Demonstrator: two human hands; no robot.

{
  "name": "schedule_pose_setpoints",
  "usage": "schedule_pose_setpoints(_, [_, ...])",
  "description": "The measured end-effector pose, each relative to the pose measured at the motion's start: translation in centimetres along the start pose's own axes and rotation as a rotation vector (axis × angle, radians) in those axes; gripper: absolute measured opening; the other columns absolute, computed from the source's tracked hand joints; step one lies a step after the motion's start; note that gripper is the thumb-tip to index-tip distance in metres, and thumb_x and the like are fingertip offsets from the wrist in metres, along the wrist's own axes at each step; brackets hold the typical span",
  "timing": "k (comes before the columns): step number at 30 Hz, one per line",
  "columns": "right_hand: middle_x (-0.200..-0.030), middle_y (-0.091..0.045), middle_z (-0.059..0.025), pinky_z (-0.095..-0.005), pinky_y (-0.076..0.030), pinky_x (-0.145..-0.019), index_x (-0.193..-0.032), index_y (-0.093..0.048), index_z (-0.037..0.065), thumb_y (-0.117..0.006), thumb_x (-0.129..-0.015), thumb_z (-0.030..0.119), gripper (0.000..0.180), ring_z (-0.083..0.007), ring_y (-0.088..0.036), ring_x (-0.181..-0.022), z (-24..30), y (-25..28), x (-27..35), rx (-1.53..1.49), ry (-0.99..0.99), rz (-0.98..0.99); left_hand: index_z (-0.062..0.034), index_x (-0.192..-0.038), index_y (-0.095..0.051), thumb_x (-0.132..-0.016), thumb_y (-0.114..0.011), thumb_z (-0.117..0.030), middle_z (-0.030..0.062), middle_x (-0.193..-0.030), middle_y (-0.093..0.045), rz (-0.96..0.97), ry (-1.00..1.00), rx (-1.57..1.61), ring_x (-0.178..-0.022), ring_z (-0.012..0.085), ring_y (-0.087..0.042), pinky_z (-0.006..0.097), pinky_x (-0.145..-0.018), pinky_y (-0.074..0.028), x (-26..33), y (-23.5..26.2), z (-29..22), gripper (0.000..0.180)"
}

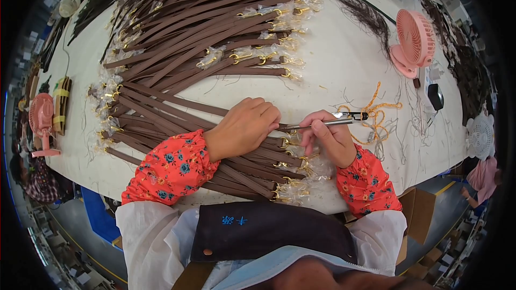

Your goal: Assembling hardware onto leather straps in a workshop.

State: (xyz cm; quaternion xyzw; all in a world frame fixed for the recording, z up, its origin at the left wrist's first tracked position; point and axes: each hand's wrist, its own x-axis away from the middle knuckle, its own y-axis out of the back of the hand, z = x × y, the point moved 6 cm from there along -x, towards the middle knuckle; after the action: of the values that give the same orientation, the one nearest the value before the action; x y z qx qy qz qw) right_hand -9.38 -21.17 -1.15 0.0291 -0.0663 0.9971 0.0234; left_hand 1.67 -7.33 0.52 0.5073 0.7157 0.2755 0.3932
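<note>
My left hand [246, 127] is closed over the end of a brown strap [199, 106] that runs out from the left side of the pile. Beside it, my right hand [329, 138] grips a slim metal hand tool [339, 122], its narrow tip reaching left to the strap end by my left fingers. Whether it is tweezers or thread snips I cannot make out. An orange cord [378, 108] lies in loops by the tool's back end. Under and around my left hand lie more brown straps [250, 181] with gold clasps in clear plastic wrap.
A larger pile of brown straps [188, 32] covers the far part of the white table [344, 64]. Pink fans stand at right [415, 40] and left [42, 115]. Dark loose threads [371, 21] lie at the far right. An open cardboard box [420, 212] sits below the near right edge.
</note>
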Motion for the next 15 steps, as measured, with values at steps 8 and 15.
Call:
schedule_pose_setpoints(8, [-0.082, -0.062, -0.0084, -0.0248, -0.051, -0.062, -0.114, -0.055, -0.002, -0.042, -0.106, 0.025, 0.031, -0.0128, -0.061, -0.067, 0.2, -0.2, 0.0, 0.001, -0.002, 0.010, -0.0055, -0.091, -0.053, -0.086, -0.064, -0.007, 0.0102, -0.084, -0.057, 0.000, 0.030, 0.020, -0.082, 0.0326, -0.055, 0.042, -0.075, -0.044, 0.1, 0.1, 0.2, 0.012])
schedule_pose_setpoints(15, [-0.085, -0.063, -0.0099, -0.0259, -0.051, -0.065, -0.114, -0.054, -0.002, -0.041, -0.106, 0.023, 0.029, -0.0127, -0.061, -0.069, 0.6, 0.0, 0.2, -0.042, 0.019, -0.016, -0.0036, -0.095, -0.052, -0.097, -0.055, -0.009, 0.0039, -0.082, -0.058, -0.164, 0.410, 0.533, -0.069, 0.0110, -0.050, 0.025, -0.064, -0.043, 0.8, 1.2, 3.8, 0.007])
